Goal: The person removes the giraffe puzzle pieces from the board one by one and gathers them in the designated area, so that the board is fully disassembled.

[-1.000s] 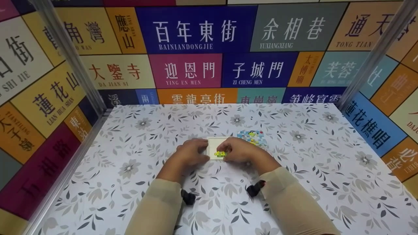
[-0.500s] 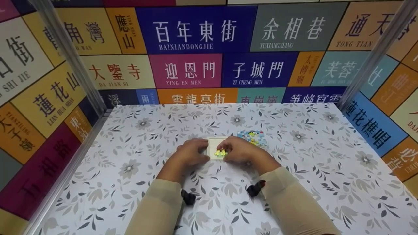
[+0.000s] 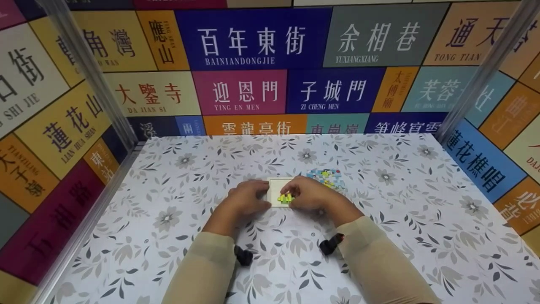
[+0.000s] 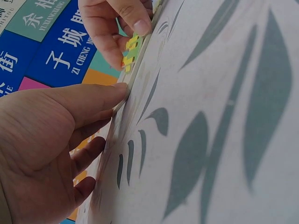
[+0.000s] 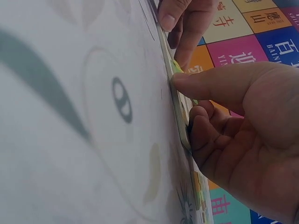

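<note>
In the head view, a small cream puzzle tray (image 3: pixel 275 186) lies flat between my hands. My left hand (image 3: pixel 248 197) grips its left side, with thumb and forefinger at the two corners. My right hand (image 3: pixel 313 195) pinches a yellow-green jigsaw piece (image 3: pixel 285 198) over the tray's near right part. The left wrist view shows this piece (image 4: pixel 132 53) with knobbed edges, raised at a tilt by the tray's rim. Whether it is one piece or several joined, I cannot tell. Seen from the right wrist, my right thumb (image 5: pixel 187 85) lies against the tray's edge.
Behind my right hand lies a patch of light-blue and yellow jigsaw pieces (image 3: pixel 329 175), partly hidden by that hand. A white floral cloth (image 3: pixel 202 261) covers the table. Panels with printed signs (image 3: pixel 253 38) stand at the back and both sides.
The yellow-green piece has shifted its tilt slightly in my right fingers; its face looked paler half a second ago. Both hands and the tray have stayed in place.
</note>
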Available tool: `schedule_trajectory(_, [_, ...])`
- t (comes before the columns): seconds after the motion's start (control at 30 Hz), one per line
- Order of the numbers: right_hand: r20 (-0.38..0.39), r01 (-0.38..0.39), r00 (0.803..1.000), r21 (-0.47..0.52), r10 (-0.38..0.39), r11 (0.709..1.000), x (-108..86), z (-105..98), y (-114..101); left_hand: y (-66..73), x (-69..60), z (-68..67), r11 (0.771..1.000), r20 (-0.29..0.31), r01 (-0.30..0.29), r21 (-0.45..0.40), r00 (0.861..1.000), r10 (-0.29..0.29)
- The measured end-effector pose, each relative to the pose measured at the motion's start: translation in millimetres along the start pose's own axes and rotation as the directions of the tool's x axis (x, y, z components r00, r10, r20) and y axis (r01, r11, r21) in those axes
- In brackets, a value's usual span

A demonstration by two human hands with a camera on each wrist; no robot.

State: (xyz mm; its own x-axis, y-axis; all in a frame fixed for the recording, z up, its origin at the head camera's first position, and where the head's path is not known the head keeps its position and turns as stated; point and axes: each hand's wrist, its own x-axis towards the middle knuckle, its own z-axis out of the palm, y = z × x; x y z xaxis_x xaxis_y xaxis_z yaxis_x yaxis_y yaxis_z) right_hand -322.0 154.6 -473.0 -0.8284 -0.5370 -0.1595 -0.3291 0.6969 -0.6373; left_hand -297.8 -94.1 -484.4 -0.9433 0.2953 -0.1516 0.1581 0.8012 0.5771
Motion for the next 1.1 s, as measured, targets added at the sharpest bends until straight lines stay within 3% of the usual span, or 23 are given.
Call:
schedule_trajectory(0.27, [0.01,0.02,1.0,-0.031,-0.02,0.999,-4.9,-4,-1,-1.6,2.0,0.0,1.0,0.009,-0.008,0.007,1.0,0.008])
schedule_trajectory(0.5, [0.004,-0.025,1.0,0.014,0.025,1.0,-18.4,-31,7,-1.8,1.8,1.2,1.0,0.005,0.005,-0.008,1.0,-0.005])
schedule_trajectory(0.8, [-0.064,-0.103,0.992,0.112,0.11,0.988,-40.9,-69,48,-1.4,0.7,2.4,0.998,0.007,0.051,-0.048,0.999,-0.05])
schedule_trajectory(1.1, [-0.03,-0.121,0.992,0.138,0.126,0.983,-58.8,-76,87,-2.0,2.4,2.3,1.0,-0.001,-0.003,-0.009,1.0,0.003])
